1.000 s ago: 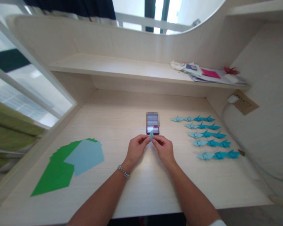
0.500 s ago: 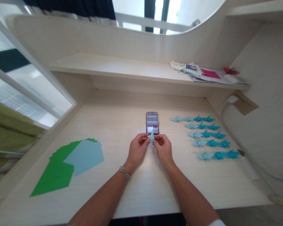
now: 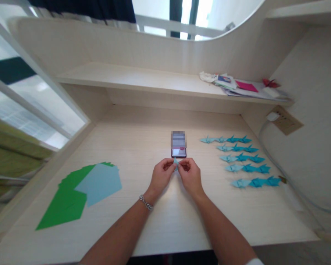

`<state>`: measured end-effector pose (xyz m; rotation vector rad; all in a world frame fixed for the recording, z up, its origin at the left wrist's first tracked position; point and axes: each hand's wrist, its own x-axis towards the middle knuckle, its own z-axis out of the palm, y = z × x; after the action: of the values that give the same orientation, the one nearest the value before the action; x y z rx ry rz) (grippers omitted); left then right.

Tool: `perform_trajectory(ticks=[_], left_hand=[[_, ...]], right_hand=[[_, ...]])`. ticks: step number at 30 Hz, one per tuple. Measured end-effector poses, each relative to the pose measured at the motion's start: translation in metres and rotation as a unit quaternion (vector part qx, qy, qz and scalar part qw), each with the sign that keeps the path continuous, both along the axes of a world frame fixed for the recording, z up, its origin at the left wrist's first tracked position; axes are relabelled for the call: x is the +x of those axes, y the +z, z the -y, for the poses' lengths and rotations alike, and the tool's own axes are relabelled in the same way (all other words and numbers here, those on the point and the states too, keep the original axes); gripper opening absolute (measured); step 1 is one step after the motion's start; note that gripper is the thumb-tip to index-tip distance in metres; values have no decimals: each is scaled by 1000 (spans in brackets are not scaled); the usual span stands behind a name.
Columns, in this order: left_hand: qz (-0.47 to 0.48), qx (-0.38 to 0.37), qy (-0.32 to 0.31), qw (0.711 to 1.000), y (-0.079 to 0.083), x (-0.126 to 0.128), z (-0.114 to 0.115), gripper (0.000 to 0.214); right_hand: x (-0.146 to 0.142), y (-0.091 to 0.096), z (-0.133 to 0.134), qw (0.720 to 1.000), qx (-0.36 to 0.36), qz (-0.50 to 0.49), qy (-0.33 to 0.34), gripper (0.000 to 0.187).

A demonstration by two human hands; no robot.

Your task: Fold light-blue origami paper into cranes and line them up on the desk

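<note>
A small piece of folded light blue paper (image 3: 175, 162) is pinched between both hands over the middle of the desk. My left hand (image 3: 162, 173) grips its left side with thumb and fingertips, and a chain bracelet circles that wrist. On the other side, the fingertips of my right hand (image 3: 191, 174) close on the paper's right part. Much of the folded piece is covered by my fingers. Just beyond my fingertips lies a phone (image 3: 178, 152) with its screen lit, the upper part blurred out.
Several rows of blue paper cranes (image 3: 241, 158) line the right of the desk (image 3: 143, 125). To the left lie light blue sheets (image 3: 102, 184) over green sheets (image 3: 63, 206). Papers (image 3: 246, 86) rest on the shelf, and a cable (image 3: 278, 169) runs down the right wall.
The folded paper has turned slightly between my fingers, and its tip sits a little lower and further left. Both hands keep their pinch nearly in place.
</note>
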<state>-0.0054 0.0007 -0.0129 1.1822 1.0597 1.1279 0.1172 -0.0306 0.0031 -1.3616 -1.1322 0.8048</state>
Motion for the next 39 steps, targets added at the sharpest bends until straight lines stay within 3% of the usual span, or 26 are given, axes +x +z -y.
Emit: perform_trajectory(ticks=[11, 17, 21, 25, 28, 32, 36, 39], left_hand=[[2, -3, 8, 1000, -2, -1, -1, 19], [1, -17, -13, 1000, 0, -1, 0, 23], [-25, 9, 10, 1000, 2, -2, 0, 21], [-43, 28, 36, 998, 3, -4, 0, 20], [-70, 28, 48, 996, 4, -4, 0, 21], [-89, 26, 50, 994, 5, -3, 0, 24], [-46, 11, -10, 999, 5, -2, 0, 27], [-62, 16, -16, 998, 7, -2, 1, 25]], right_hand=[[-2, -5, -2, 999, 0, -49, 11, 19], [0, -5, -3, 999, 4, -37, 11, 13], [-2, -6, -2, 999, 1, -41, 18, 14], [-3, -8, -2, 994, -25, -87, 65, 26], [-2, -9, -3, 988, -47, -110, 101, 25], [-1, -8, -3, 989, -43, -118, 78, 20], [-1, -6, -3, 995, -20, -92, 44, 18], [-1, -6, -2, 995, -14, -88, 34, 18]])
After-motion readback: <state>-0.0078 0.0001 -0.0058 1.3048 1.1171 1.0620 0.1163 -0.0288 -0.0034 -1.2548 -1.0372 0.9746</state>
